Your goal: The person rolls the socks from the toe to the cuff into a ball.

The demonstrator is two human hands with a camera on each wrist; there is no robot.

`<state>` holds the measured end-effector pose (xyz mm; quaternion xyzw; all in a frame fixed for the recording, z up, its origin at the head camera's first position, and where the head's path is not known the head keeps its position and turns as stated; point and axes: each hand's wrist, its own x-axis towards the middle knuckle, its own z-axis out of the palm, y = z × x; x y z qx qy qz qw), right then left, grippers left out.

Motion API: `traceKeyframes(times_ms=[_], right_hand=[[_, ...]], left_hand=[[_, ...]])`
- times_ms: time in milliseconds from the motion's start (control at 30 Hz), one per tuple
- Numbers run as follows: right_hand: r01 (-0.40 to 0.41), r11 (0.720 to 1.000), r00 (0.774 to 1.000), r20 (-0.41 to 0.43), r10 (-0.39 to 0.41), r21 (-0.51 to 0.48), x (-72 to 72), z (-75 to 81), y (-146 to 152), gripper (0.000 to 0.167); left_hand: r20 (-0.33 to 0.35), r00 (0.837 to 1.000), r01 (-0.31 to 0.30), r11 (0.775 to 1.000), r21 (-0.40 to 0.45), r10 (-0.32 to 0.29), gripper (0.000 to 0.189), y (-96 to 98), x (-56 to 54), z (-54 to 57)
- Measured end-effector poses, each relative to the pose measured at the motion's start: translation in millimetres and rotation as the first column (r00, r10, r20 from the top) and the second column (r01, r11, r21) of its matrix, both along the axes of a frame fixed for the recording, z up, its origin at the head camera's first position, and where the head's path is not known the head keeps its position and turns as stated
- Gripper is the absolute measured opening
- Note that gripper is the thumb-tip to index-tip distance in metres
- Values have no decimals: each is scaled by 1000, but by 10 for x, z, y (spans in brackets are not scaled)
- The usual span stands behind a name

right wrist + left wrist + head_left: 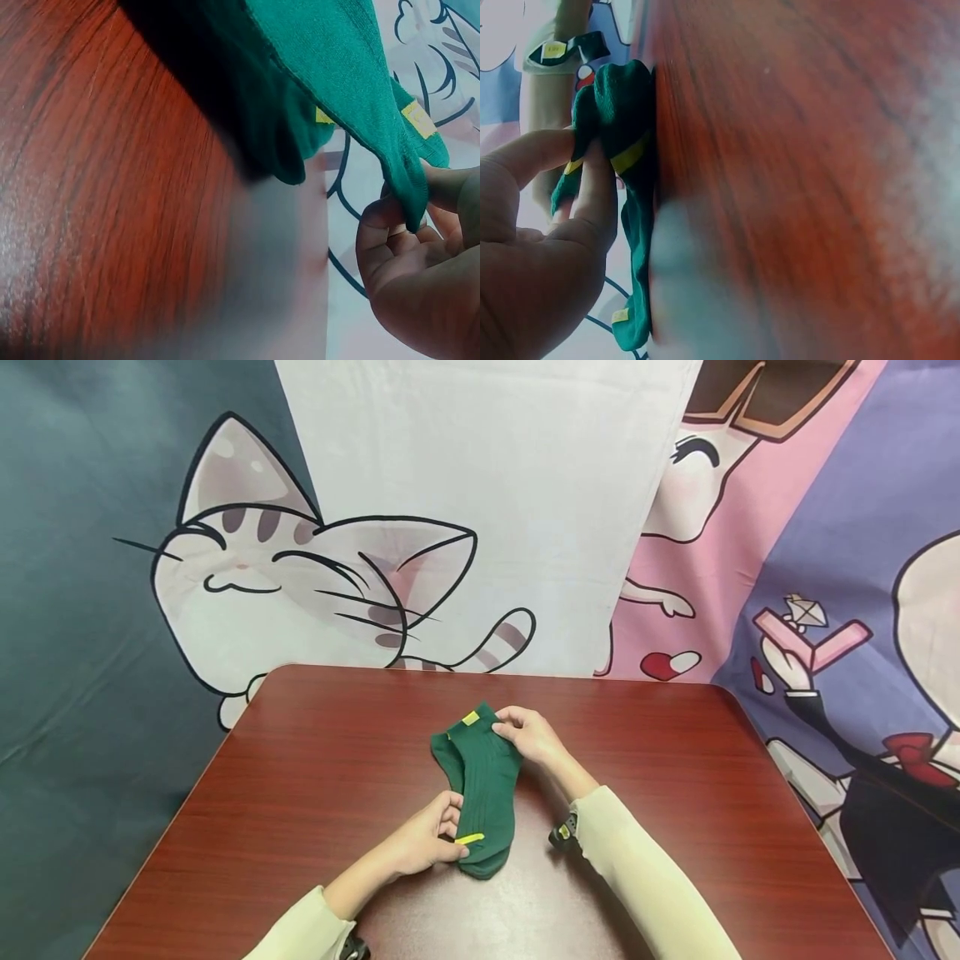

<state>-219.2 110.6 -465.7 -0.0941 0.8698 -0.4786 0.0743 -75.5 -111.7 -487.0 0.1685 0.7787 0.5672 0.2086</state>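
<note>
Two dark green socks with yellow marks overlap near the middle of the table. The upper sock point(491, 768) partly covers the lower sock point(446, 753), whose cuff shows on the left and toe at the bottom. My left hand point(429, 837) pinches the upper sock's edge near its yellow stripe, between thumb and fingers. At the far end, my right hand point(531, 737) pinches the corner of the same sock's cuff, beside a yellow tag point(470, 718). The right wrist view shows the upper sock point(337, 67) lifted above the other one, its cuff corner between thumb and fingers.
The socks are over a reddish-brown wooden table point(300, 760) with rounded far corners. Behind its far edge hangs a cloth backdrop point(570, 527) with cartoon cats and figures. Each wrist wears a dark strap, such as the right wrist's strap point(564, 832).
</note>
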Motion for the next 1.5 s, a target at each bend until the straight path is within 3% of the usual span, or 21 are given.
traceKeyframes(times_ms=[600, 733, 967, 1233, 1500], right_hand=[[-49, 999, 998, 34, 49, 17, -60, -109, -152, 11], [-62, 998, 997, 35, 61, 25, -65, -113, -186, 12], [-106, 993, 994, 26, 104, 57, -77, -157, -251, 13], [-152, 978, 988, -20, 156, 144, -89, -225, -325, 11], [-114, 966, 991, -44, 127, 234, -101, -263, -366, 11]], left_hand=[[-13, 1000, -19, 999, -50, 18, 55, -1, 36, -12], [-52, 998, -40, 994, -106, 35, 54, 3, 47, -10], [-153, 987, -93, 968, -235, 58, 54, 43, 107, 27], [-152, 986, -121, 931, -345, 71, 63, 78, 165, 83], [-170, 984, -129, 892, -433, 60, 69, 101, 157, 105]])
